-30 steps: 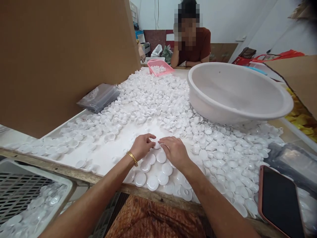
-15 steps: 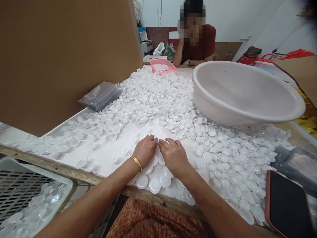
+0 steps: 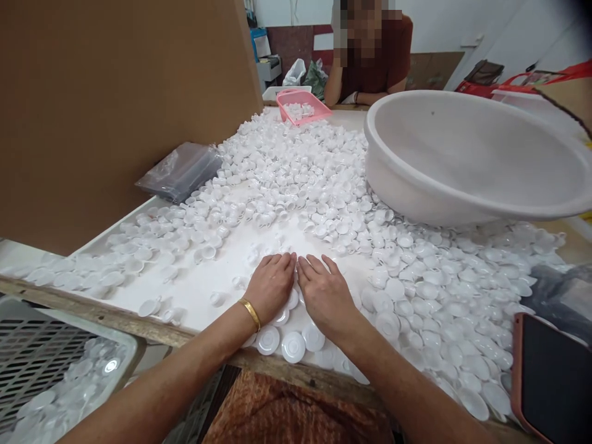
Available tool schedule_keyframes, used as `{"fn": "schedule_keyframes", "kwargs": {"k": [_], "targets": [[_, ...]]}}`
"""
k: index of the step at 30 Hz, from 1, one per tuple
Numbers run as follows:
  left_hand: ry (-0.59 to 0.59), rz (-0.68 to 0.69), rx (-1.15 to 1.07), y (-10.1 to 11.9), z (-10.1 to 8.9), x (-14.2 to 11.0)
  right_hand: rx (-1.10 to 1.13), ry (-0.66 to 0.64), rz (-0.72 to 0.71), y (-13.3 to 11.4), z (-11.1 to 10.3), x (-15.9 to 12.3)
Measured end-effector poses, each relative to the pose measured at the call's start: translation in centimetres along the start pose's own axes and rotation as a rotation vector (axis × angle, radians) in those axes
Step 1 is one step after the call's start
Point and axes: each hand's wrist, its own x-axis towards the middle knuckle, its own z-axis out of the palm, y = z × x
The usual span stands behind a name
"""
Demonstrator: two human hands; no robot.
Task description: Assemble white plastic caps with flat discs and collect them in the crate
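My left hand (image 3: 271, 286), with a gold bracelet (image 3: 250, 313) at the wrist, lies palm down with its fingers stretched forward. Beside it my right hand (image 3: 324, 295) is also palm down, fingers extended, the fingertips of both almost meeting. Small white plastic saucers (image 3: 293, 347) lie flat beneath and just behind the hands, near the table's front edge. Whatever lies directly under the palms is hidden. Tiny white cups (image 3: 216, 299) are scattered to the left, and a broad heap of cups (image 3: 296, 163) spreads ahead. More white saucers (image 3: 416, 295) cover the table on the right.
A large white basin (image 3: 398, 176) rests at right. A phone (image 3: 555, 376) lies near the front right. Cardboard (image 3: 129, 111) stands left, by a plastic-wrapped packet (image 3: 182, 169). A pink scoop (image 3: 314, 112) is at the back, near a seated person (image 3: 374, 68). A crate (image 3: 132, 354) sits below left.
The view has shifted slightly, tilting downward. My hands stay close together over the saucers, and their fingers now look straighter and flatter.
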Motion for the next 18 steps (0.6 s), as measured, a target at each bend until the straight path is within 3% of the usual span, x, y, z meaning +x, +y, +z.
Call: {"fn": "schedule_keyframes", "kwargs": {"k": [7,11,14,18], "targets": [[-0.032,-0.08,-0.154,-0.4,-0.2,-0.3,0.1,0.049,0.043,1.2,0.6,-0.4],[0.04,-0.117,-0.217,-0.5,-0.3,-0.7,0.123,0.051,0.034,1.5,0.7,-0.3],[0.091,-0.071,-0.192,-0.3,-0.5,-1.0,0.11,0.034,0.028,1.6,0.8,-0.3],[0.069,0.038,-0.113,0.0,-0.6,-1.2,0.101,0.017,0.03,1.5,0.8,-0.3]]}}
